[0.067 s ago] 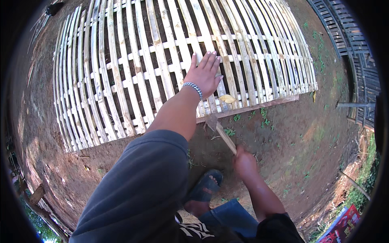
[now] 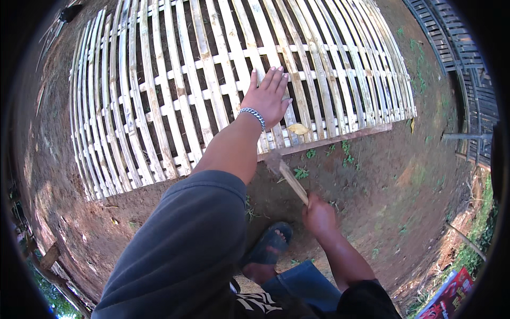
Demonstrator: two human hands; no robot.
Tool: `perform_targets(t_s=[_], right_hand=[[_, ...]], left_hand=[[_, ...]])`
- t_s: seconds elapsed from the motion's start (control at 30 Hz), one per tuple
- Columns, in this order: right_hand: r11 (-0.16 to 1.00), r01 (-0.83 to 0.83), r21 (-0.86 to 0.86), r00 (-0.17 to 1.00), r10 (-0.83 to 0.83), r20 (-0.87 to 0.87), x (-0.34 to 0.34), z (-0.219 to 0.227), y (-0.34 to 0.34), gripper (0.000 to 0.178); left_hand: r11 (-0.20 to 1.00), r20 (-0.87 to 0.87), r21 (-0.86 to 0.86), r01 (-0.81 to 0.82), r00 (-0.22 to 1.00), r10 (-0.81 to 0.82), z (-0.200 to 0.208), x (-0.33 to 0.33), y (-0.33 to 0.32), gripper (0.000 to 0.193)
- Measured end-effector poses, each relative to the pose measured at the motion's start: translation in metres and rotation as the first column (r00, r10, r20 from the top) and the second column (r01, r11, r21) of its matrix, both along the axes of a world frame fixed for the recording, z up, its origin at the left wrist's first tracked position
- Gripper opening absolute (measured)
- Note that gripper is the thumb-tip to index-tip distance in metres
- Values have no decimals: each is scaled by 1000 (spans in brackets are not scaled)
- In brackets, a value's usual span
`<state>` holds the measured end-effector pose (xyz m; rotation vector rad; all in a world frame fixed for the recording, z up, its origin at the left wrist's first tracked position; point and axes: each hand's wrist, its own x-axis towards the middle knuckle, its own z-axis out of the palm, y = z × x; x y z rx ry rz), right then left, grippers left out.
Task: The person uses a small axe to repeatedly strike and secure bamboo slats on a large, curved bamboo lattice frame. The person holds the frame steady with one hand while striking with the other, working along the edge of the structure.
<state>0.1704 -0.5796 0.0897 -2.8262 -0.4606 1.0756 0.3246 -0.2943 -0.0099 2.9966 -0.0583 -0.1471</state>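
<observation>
My left hand (image 2: pixel 267 101) lies flat on a panel of pale split-bamboo slats (image 2: pixel 210 80), fingers stretched out over the slats near the close edge. A chain bracelet circles that wrist. In my right hand (image 2: pixel 320 215) is a hammer, its wooden handle (image 2: pixel 294 183) wrapped by closed fingers. The blurred hammer head (image 2: pixel 274 160) is just on the near side of the panel's edge, beside a thin brown board (image 2: pixel 332 139) running along it. A yellow dry leaf (image 2: pixel 298 129) rests on the slats right of my left hand.
Bare brown earth (image 2: pixel 361 186) with small green weeds (image 2: pixel 346 154) surrounds the panel. My sandalled foot (image 2: pixel 271 243) stands close below the hammer. A dark slatted fence (image 2: pixel 473 85) rises at the right, with a pole (image 2: pixel 466 136) jutting inward. A red printed sheet (image 2: pixel 451 295) lies lower right.
The hammer head has drawn back slightly from the panel's edge, and my right hand has shifted a little left. My left hand stays in place on the slats.
</observation>
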Motion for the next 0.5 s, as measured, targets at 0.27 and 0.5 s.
perform_targets(t_s=[0.27, 0.5], right_hand=[[988, 125, 96, 992, -128, 24, 19, -13, -15, 32], [735, -17, 678, 900, -284, 330, 2, -10, 3, 26]], left_hand=[[1000, -13, 11, 11, 1000, -11, 1, 3, 0, 68], [1000, -19, -11, 14, 1000, -14, 0, 0, 2, 68]])
